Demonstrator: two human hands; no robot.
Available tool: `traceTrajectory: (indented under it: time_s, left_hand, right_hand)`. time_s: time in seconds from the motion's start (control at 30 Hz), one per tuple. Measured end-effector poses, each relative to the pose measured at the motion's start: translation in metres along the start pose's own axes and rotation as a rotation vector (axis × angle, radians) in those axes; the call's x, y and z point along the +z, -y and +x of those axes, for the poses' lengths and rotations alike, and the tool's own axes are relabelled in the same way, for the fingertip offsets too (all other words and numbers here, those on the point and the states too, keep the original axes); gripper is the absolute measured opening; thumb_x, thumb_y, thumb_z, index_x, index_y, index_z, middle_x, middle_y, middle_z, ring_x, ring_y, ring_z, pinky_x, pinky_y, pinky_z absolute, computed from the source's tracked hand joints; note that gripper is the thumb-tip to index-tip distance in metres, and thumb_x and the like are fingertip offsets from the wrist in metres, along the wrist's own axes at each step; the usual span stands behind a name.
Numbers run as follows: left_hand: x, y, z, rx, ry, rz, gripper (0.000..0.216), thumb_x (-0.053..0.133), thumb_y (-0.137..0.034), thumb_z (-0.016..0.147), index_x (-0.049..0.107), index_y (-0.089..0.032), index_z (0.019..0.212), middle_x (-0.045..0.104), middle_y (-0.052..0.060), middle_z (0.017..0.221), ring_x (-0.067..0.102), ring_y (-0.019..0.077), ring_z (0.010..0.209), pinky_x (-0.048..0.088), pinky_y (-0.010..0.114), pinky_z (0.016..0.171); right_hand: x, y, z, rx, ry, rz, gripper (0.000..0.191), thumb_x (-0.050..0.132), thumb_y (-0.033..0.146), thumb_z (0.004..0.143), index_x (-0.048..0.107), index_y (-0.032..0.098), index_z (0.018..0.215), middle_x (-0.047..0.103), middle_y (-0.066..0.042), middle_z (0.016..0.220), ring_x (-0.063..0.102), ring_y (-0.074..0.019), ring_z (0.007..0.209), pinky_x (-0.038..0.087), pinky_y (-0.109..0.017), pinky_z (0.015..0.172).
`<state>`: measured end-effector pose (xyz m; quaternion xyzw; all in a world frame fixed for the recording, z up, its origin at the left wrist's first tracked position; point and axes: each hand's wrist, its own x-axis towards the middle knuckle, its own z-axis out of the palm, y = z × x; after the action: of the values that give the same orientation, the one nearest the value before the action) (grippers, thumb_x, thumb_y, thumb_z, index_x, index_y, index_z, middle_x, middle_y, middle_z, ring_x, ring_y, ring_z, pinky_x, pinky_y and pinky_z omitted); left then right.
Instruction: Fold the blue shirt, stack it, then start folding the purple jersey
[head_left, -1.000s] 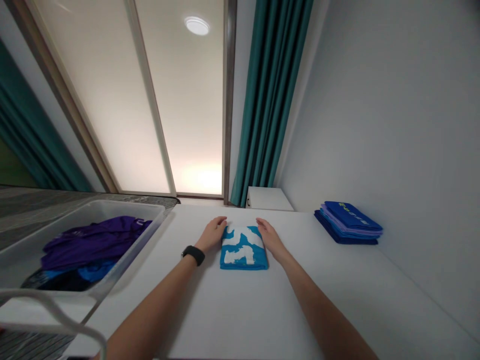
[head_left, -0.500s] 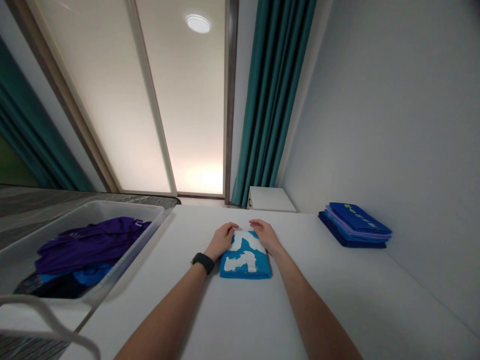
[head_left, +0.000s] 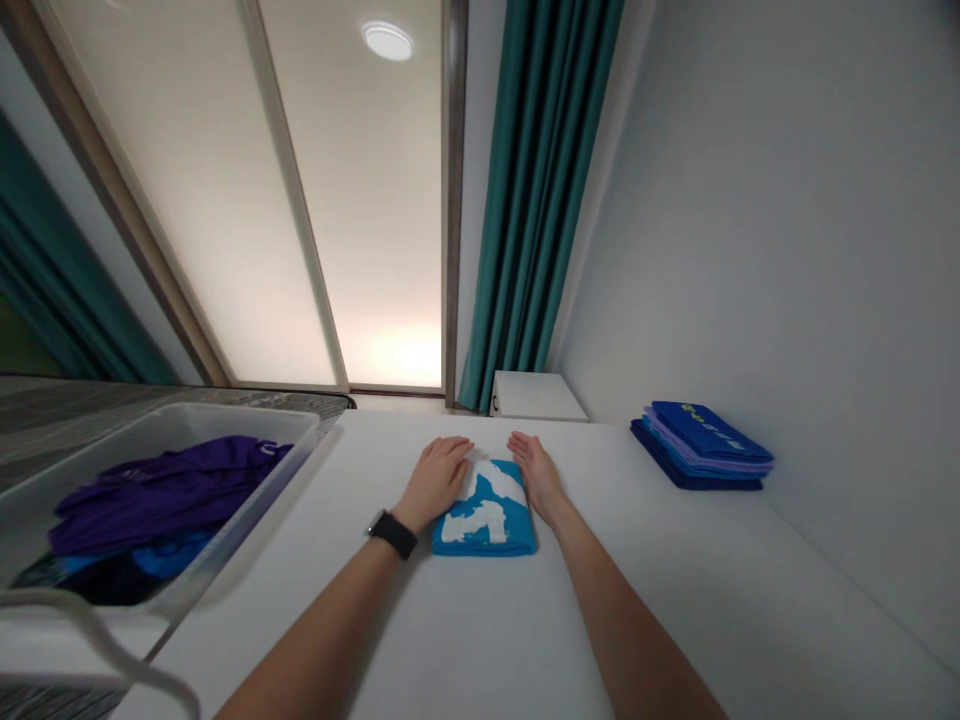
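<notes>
A folded light-blue garment with a white pattern [head_left: 484,515] lies on the white table [head_left: 487,640] in front of me. My left hand [head_left: 437,478] rests flat on its left edge, fingers stretched out, a black watch on the wrist. My right hand [head_left: 534,474] lies flat along its right edge, fingers extended. Neither hand grips the cloth.
A stack of folded blue and lilac garments [head_left: 701,445] sits at the far right by the wall. A clear plastic bin [head_left: 225,520] on the left holds loose purple and blue clothes [head_left: 150,490]. A white hanger [head_left: 97,650] pokes in at bottom left. A white cabinet [head_left: 536,397] stands behind the table.
Both hands slid from the garment's far corners to its sides, flattening on it; the left hand moved further onto the cloth. The garment stayed in place.
</notes>
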<state>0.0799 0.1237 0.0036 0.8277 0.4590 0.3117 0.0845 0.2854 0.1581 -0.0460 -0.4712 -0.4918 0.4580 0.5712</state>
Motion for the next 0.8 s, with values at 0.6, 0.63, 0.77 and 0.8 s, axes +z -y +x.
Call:
traceTrajectory:
  time_s: [0.6,0.63,0.77,0.8]
  left_hand:
    - [0.017,-0.038,-0.020,0.190,0.248,0.195,0.070,0.046,-0.062,0.089,0.038,-0.021,0.145,0.041,0.012,0.150,0.035,0.0292,0.140,0.020,0.050,0.115]
    - [0.017,-0.038,-0.020,0.192,0.248,0.192,0.071,0.047,-0.062,0.088,0.039,-0.022,0.145,0.041,0.012,0.150,0.035,0.0294,0.140,0.021,0.051,0.115]
    - [0.018,-0.037,-0.020,0.186,0.249,0.191,0.072,0.050,-0.063,0.086,0.040,-0.022,0.145,0.042,0.013,0.150,0.036,0.0302,0.139,0.021,0.053,0.114]
    - [0.018,-0.037,-0.020,0.185,0.246,0.192,0.072,0.050,-0.063,0.086,0.040,-0.022,0.144,0.041,0.013,0.150,0.036,0.0301,0.139,0.021,0.053,0.114]
  right_hand:
    - [0.020,0.000,-0.002,0.013,0.089,0.026,0.087,0.008,0.080,0.084,0.048,0.028,0.140,0.040,-0.002,0.151,0.027,-0.0177,0.143,0.015,-0.040,0.118]
    - [0.019,0.000,-0.002,0.012,0.070,0.038,0.087,0.006,0.079,0.084,0.048,0.027,0.140,0.040,-0.003,0.151,0.028,-0.0181,0.143,0.017,-0.040,0.118]
    - [0.017,0.002,-0.004,0.022,-0.014,0.062,0.088,0.006,0.077,0.085,0.049,0.022,0.139,0.043,-0.006,0.149,0.030,-0.0192,0.142,0.020,-0.039,0.117]
    - [0.017,0.002,-0.006,0.018,-0.026,0.059,0.087,0.007,0.076,0.085,0.049,0.021,0.139,0.043,-0.007,0.149,0.030,-0.0193,0.142,0.020,-0.039,0.117]
